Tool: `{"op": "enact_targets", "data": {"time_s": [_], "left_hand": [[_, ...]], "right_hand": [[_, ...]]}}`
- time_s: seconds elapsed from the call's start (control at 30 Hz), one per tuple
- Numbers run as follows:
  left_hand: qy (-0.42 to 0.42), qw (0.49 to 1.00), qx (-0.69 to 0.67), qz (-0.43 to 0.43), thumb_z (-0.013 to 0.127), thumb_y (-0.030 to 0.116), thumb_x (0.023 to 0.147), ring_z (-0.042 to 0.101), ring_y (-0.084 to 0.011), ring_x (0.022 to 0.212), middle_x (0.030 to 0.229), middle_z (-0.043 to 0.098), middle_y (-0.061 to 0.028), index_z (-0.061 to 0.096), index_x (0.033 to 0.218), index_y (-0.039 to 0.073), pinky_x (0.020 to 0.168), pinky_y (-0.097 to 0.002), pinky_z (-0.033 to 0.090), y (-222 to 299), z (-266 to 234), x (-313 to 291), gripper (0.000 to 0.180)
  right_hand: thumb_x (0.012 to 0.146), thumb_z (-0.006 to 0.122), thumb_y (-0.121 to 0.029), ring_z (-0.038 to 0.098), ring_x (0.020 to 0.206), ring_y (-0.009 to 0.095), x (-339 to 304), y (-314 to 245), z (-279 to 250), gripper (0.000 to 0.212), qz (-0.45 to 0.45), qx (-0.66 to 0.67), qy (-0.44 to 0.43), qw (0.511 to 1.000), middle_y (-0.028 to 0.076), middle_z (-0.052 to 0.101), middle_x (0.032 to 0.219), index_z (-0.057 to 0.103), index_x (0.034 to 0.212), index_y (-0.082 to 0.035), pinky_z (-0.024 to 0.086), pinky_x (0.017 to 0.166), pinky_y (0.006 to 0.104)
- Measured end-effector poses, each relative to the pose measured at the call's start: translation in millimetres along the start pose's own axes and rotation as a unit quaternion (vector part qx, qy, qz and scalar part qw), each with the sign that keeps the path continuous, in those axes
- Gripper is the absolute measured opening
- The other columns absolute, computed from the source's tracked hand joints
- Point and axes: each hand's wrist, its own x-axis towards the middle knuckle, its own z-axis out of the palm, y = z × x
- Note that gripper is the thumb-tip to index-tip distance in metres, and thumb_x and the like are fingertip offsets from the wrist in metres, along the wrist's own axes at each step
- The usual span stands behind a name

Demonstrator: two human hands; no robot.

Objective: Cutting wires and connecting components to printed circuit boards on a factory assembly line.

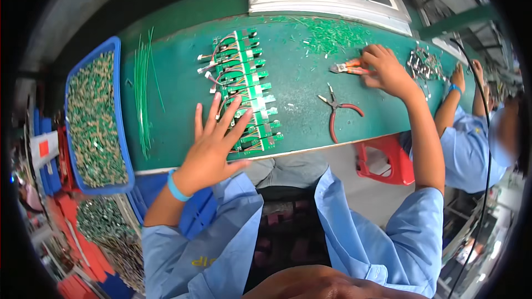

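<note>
A row of green circuit boards (256,89) with white connectors and bundled wires (224,75) lies on the table in front of me. My left hand (213,135) rests over the near left part of this row, palm down and fingers spread. To the right, my right hand (387,71) closes around the orange handles of a pair of cutting pliers (339,68), whose metal jaws point left. A second pair of pliers with red handles (333,109) lies on the table with its handles apart, nearer to me.
Green clippings (335,34) are heaped at the back. Long green strips (142,97) lie on the left beside a blue tray (119,105) full of small parts. Metal pieces (425,65) are piled at right, near a co-worker's hand (459,76). A red stool (396,163) stands below the table edge.
</note>
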Motion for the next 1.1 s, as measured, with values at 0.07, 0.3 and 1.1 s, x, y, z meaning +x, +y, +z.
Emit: {"op": "enact_targets", "data": {"time_s": [0.07, 0.3, 1.1], "left_hand": [[0.013, 0.998, -0.028, 0.046, 0.083, 0.042, 0.09, 0.022, -0.0451, 0.169, 0.182, 0.033, -0.0082, 0.042, 0.172, 0.022, 0.133, -0.0722, 0.017, 7.6, -32.0, 9.8, 0.094], [0.235, 0.971, 0.002, 0.042, 0.071, 0.024, 0.1, 0.054, -0.0331, 0.151, 0.151, 0.068, -0.0089, 0.074, 0.133, 0.007, 0.13, -0.0538, 0.037, -67.9, -0.8, 115.3, 0.036], [0.292, 0.949, -0.095, 0.066, 0.068, 0.02, 0.105, 0.057, -0.0331, 0.145, 0.142, 0.072, -0.0058, 0.073, 0.114, 0.008, 0.115, -0.0458, 0.051, -85.9, 28.7, 133.7, 0.016]], "right_hand": [[0.09, 0.079, -0.014, 0.061, 0.11, 0.025, 3.9, -4.4, -10.9, 0.032, 0.054, 0.009, 0.027, 0.998, 0.013, 0.066, 0.124, 0.057, 0.113, -0.009, 0.049, 0.099, 0.045], [0.084, 0.085, -0.019, 0.061, 0.097, 0.031, 80.6, -107.0, -47.1, 0.039, 0.051, 0.178, 0.096, 0.978, 0.01, 0.065, 0.106, 0.065, 0.116, -0.008, 0.05, 0.087, 0.0411], [0.083, 0.086, -0.02, 0.062, 0.096, 0.023, 146.2, -162.9, -66.7, 0.045, -0.087, -0.305, 0.121, 0.941, 0.003, 0.063, 0.105, 0.075, 0.126, -0.016, 0.049, 0.089, 0.037]]}}
